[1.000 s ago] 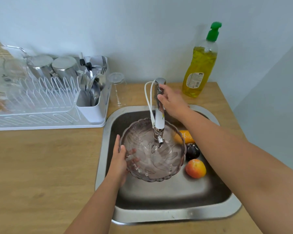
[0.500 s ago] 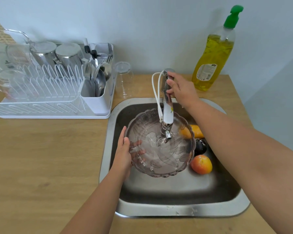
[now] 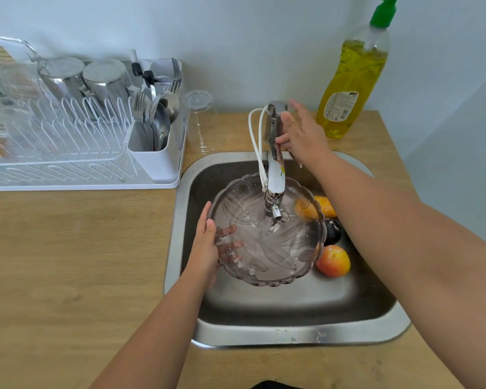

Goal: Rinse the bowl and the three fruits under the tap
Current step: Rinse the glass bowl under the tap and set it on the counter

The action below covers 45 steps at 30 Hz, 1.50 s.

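Right hand [image 3: 303,136] has loosened off tap [image 3: 275,164]; label unreadable.

A white dish rack [image 3: 76,164] full of cups and spoons sits far off past the left hand. A yellow soap bottle [image 3: 352,82] stands just behind the right hand.

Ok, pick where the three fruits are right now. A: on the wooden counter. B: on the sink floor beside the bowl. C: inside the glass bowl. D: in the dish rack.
B: the orange, dark fruit and reddish fruit lie in the sink, right of the bowl.
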### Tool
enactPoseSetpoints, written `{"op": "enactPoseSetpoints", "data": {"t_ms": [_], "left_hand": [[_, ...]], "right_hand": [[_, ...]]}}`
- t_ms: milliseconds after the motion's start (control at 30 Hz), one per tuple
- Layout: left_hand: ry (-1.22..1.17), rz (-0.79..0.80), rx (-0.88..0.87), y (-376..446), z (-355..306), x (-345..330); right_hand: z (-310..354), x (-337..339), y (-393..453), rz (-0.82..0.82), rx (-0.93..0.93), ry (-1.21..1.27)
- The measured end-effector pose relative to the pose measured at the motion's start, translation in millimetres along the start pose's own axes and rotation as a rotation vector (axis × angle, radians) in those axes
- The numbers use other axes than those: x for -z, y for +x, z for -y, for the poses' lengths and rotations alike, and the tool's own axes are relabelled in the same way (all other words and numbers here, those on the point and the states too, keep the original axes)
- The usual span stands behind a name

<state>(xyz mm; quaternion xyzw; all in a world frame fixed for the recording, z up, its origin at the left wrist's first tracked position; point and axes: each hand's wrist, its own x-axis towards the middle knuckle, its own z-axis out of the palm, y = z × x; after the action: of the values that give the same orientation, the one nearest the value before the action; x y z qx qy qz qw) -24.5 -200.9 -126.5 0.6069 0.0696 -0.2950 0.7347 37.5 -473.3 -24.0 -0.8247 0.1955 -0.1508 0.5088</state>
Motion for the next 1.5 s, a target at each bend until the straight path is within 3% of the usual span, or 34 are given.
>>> {"op": "enactPoseSetpoints", "data": {"t_ms": [133,200,300,433,500,667,733,867,1067,1233,1400,1500], "left_hand": [[-0.052,0.032,0.063,-2,3,-3],[-0.077,0.052,0.097,-3,7,-6],[-0.101,0.079,0.155,-7,13,-12],[-0.095,0.074,0.207,-12,19,-19],[-0.083,0.075,0.203,-13,19,-19],[-0.012,0.06,0.164,-18,16,-17],[-0.031,0.046,0.147,-19,15,-17],[-0.049,0.044,0.108,-18,13,-17],[-0.008,0.074,0.121,-22,14,-17],[0.023,0.095,0.165,-25,13,-17],[0.092,0.045,0.211,-30,16,-11],[0.092,0.05,0.226,-36,18,-12]], "right_hand": [[-14,2,-58,-0.086,-0.214,0.216],[-25,0,-100,-0.012,-0.279,0.133],[-38,-7,-148,0.324,-0.24,-0.279],[-52,-31,-182,1.006,0.103,-0.775],[-61,-37,-185,1.102,0.102,-0.819],[-76,-25,-161,0.779,-0.032,-0.993],[-77,-32,-169,0.816,-0.02,-0.954],[-73,-51,-189,1.06,0.128,-0.746],[-82,-35,-156,0.703,0.017,-0.999],[-83,-59,-169,0.849,0.196,-0.829],[-101,-51,-162,0.621,-0.055,-0.946],[-96,-70,-172,0.648,-0.039,-0.84]]}}
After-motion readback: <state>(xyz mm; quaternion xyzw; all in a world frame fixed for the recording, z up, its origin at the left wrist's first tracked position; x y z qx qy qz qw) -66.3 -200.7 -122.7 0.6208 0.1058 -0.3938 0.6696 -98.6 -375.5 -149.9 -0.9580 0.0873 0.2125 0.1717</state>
